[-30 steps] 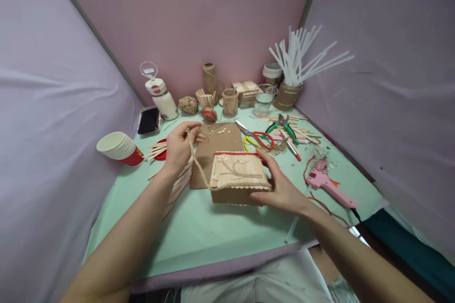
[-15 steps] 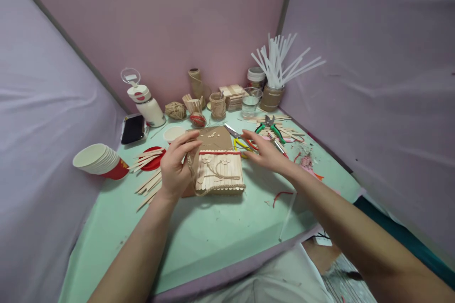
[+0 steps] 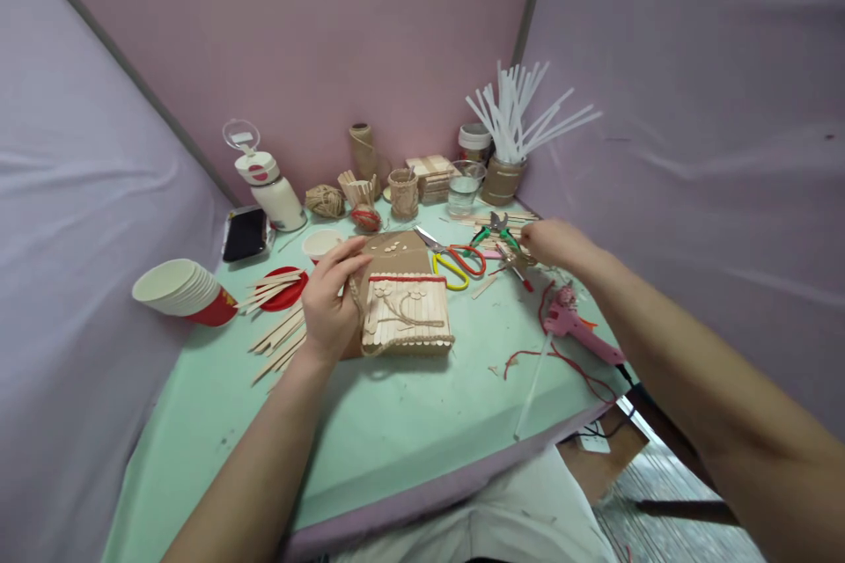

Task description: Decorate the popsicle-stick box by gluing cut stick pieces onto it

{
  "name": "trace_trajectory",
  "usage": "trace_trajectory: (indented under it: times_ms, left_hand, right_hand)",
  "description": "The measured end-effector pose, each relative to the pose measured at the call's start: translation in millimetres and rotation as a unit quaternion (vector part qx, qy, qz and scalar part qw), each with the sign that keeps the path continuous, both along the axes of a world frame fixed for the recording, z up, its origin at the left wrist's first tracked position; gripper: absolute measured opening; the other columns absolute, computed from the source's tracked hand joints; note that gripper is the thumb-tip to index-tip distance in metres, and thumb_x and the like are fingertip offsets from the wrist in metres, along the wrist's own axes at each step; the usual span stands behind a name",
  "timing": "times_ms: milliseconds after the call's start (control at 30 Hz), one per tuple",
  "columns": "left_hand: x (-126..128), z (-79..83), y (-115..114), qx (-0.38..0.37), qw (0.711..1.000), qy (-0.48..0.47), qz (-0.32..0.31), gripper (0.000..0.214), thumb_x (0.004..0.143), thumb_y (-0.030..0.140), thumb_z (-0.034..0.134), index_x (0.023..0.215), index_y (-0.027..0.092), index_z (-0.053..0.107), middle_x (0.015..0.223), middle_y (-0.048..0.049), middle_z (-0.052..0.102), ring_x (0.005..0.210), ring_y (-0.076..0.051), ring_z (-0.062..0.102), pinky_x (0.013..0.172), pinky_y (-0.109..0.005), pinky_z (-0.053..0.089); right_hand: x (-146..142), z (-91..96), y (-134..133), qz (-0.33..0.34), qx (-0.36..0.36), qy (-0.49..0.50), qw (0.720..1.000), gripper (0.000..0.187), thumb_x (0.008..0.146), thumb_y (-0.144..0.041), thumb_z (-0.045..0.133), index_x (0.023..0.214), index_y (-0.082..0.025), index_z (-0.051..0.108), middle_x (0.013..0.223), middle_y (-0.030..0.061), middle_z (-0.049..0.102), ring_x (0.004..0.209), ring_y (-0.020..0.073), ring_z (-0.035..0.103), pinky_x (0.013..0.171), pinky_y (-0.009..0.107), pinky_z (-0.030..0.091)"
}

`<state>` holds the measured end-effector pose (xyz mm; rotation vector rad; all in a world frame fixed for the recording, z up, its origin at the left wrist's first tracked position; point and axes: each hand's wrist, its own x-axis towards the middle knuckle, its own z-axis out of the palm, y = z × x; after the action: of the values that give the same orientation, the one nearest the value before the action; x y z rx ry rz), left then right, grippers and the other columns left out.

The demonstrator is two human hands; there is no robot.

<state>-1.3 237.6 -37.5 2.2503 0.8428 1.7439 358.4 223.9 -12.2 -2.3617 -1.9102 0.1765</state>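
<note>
A panel of wooden craft sticks (image 3: 432,290) lies on the table, with a red strip along its top, a twine branch design and a scalloped lower edge. Braided twine (image 3: 378,350) runs along its bottom and up its left side. At that left side my left hand (image 3: 330,303) is closed on the upper end of the braid. My right hand (image 3: 553,244) is at the right, closed beside the green-handled pliers (image 3: 496,233) and a pile of loose sticks; its fingertips are partly hidden, so what they hold cannot be made out.
Scissors (image 3: 455,264) rest behind the panel on brown cardboard (image 3: 396,259). A pink glue gun (image 3: 581,330) and red string (image 3: 528,354) lie at the right. Paper cups (image 3: 178,288), a bottle (image 3: 281,198) and a red plate (image 3: 285,303) are at left; jars, twine and sticks line the back.
My right hand has moved right, away from the scissors, toward the pliers and sticks, and its fingers have closed. The glue gun has come into sight. My left hand stays at the braid.
</note>
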Motion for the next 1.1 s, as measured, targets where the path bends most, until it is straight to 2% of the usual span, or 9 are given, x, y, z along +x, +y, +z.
trace_trajectory:
  times_ms: [167, 267, 367, 500, 600, 667, 800, 933, 1100]
  left_hand:
    - [-3.4, -7.2, 6.6, -0.047, 0.996, 0.054, 0.057, 0.021, 0.094, 0.017, 0.051, 0.102, 0.020, 0.070, 0.120, -0.0070, 0.068, 0.117, -0.019, 0.061, 0.105, -0.041, 0.048]
    - [-10.2, -11.2, 11.4, -0.094, 0.985, 0.120, 0.075, 0.030, 0.091, 0.010, 0.045, 0.107, 0.017, 0.069, 0.130, -0.0109, 0.062, 0.125, -0.021, 0.056, 0.108, -0.041, 0.045]
    - [-20.2, -7.9, 10.1, -0.145, 0.964, 0.210, 0.076, 0.041, 0.087, 0.004, 0.040, 0.116, 0.016, 0.067, 0.147, -0.0128, 0.048, 0.134, -0.025, 0.049, 0.107, -0.042, 0.046]
    - [-32.6, 11.2, -7.9, -0.170, 0.934, 0.296, 0.107, 0.044, 0.087, 0.006, 0.039, 0.123, 0.017, 0.062, 0.149, -0.0121, 0.045, 0.130, -0.028, 0.051, 0.104, -0.044, 0.046]
    - [-35.7, 22.5, -33.0, -0.147, 0.941, 0.280, 0.117, 0.027, 0.091, 0.016, 0.046, 0.111, 0.017, 0.065, 0.124, -0.0106, 0.063, 0.110, -0.025, 0.061, 0.095, -0.040, 0.050]
    - [-34.6, 20.2, -52.4, -0.132, 0.955, 0.238, 0.117, 0.015, 0.092, 0.025, 0.053, 0.096, 0.016, 0.064, 0.098, -0.0075, 0.068, 0.091, -0.021, 0.063, 0.084, -0.035, 0.051]
    - [-29.5, -9.5, -82.9, -0.151, 0.953, 0.238, 0.115, 0.028, 0.078, 0.035, 0.075, 0.091, 0.018, 0.056, 0.089, -0.0050, 0.065, 0.085, -0.023, 0.061, 0.081, -0.038, 0.048]
    - [-27.1, -38.3, -88.7, -0.181, 0.947, 0.227, 0.141, 0.023, 0.079, 0.017, 0.071, 0.094, 0.020, 0.053, 0.092, -0.0048, 0.065, 0.090, -0.024, 0.061, 0.095, -0.047, 0.042]
    - [-37.8, -33.6, -79.1, -0.161, 0.960, 0.215, 0.075, 0.021, 0.088, 0.013, 0.054, 0.106, 0.020, 0.059, 0.092, -0.0040, 0.066, 0.085, -0.019, 0.062, 0.077, -0.032, 0.048]
  right_hand:
    - [-8.6, 37.5, 40.4, -0.019, 0.081, 0.003, 0.997, 0.036, 0.094, -0.037, 0.059, 0.124, -0.017, 0.057, 0.124, 0.0086, 0.061, 0.105, 0.0222, 0.063, 0.088, 0.044, 0.054]
    - [-36.0, 39.5, 43.6, 0.021, 0.089, 0.018, 0.996, 0.039, 0.089, -0.026, 0.066, 0.124, -0.012, 0.058, 0.126, 0.0156, 0.060, 0.109, 0.0262, 0.062, 0.093, 0.045, 0.051]
    - [-69.0, 24.1, 19.7, 0.090, 0.061, 0.046, 0.993, 0.058, 0.074, -0.015, 0.077, 0.128, -0.010, 0.057, 0.137, 0.0222, 0.053, 0.115, 0.0323, 0.059, 0.097, 0.044, 0.048]
    - [-108.1, -0.4, -40.6, 0.235, 0.111, 0.159, 0.953, 0.044, 0.091, -0.033, 0.060, 0.134, -0.023, 0.052, 0.136, 0.0108, 0.057, 0.122, 0.0259, 0.056, 0.102, 0.042, 0.047]
    - [-129.5, -20.4, -82.4, 0.298, 0.216, 0.254, 0.895, 0.042, 0.090, -0.041, 0.063, 0.128, -0.024, 0.055, 0.135, 0.0125, 0.055, 0.128, 0.0284, 0.051, 0.107, 0.049, 0.042]
    - [-138.5, -36.7, -99.6, 0.307, 0.252, 0.261, 0.880, 0.051, 0.085, -0.041, 0.069, 0.130, -0.025, 0.052, 0.139, 0.0144, 0.050, 0.133, 0.0300, 0.045, 0.110, 0.052, 0.039]
    - [-142.6, -68.5, -104.8, 0.287, 0.253, 0.260, 0.886, 0.081, 0.076, -0.043, 0.078, 0.144, -0.027, 0.037, 0.151, 0.0171, 0.033, 0.143, 0.0336, 0.030, 0.114, 0.057, 0.031]
    - [-139.4, -83.2, -89.9, 0.264, 0.206, 0.302, 0.893, 0.103, 0.071, -0.042, 0.081, 0.152, -0.026, 0.020, 0.157, 0.0180, 0.021, 0.148, 0.0345, 0.016, 0.118, 0.058, 0.022]
    - [-139.1, -83.8, -78.2, 0.267, 0.182, 0.379, 0.867, 0.100, 0.072, -0.037, 0.080, 0.151, -0.030, 0.021, 0.155, 0.0132, 0.026, 0.146, 0.0317, 0.025, 0.118, 0.054, 0.028]
